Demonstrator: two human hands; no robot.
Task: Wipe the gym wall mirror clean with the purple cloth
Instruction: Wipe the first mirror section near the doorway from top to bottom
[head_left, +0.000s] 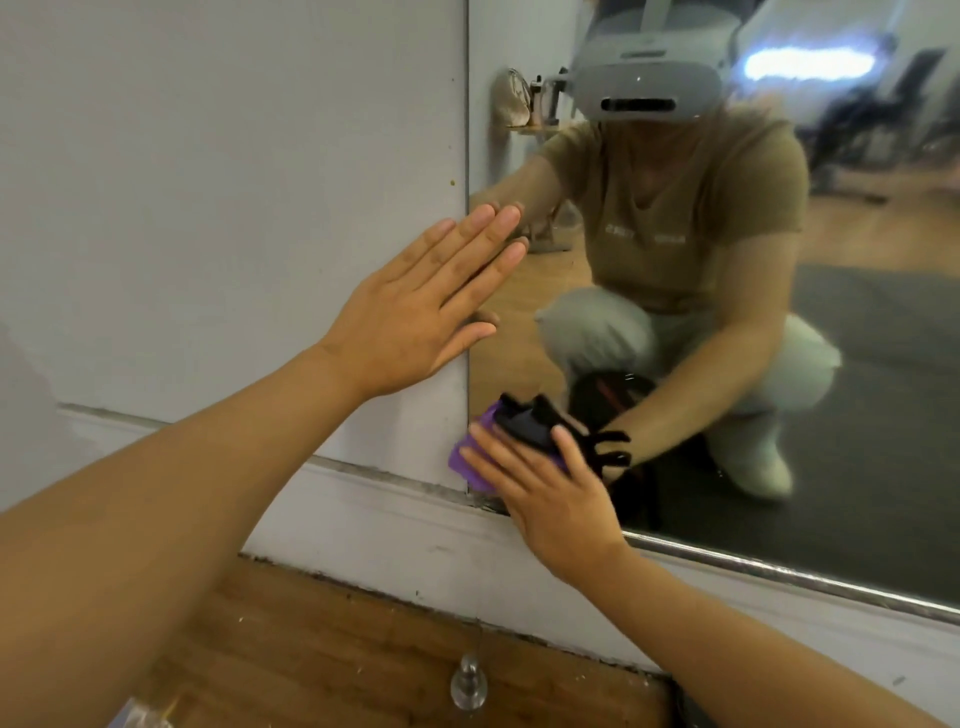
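While the left hand lies flat against the grey wall, fingers straight and together, its fingertips reach the mirror at its left edge; grip released, nothing held. Right hand presses the purple cloth against the mirror's lower left corner, just above the white baseboard; fingers spread and straight over the cloth, not curled round it. Cloth partly hidden under the fingers. Reflection shows a crouching person wearing a headset. Wooden floor below, with a small clear knob-like object on it, blurred
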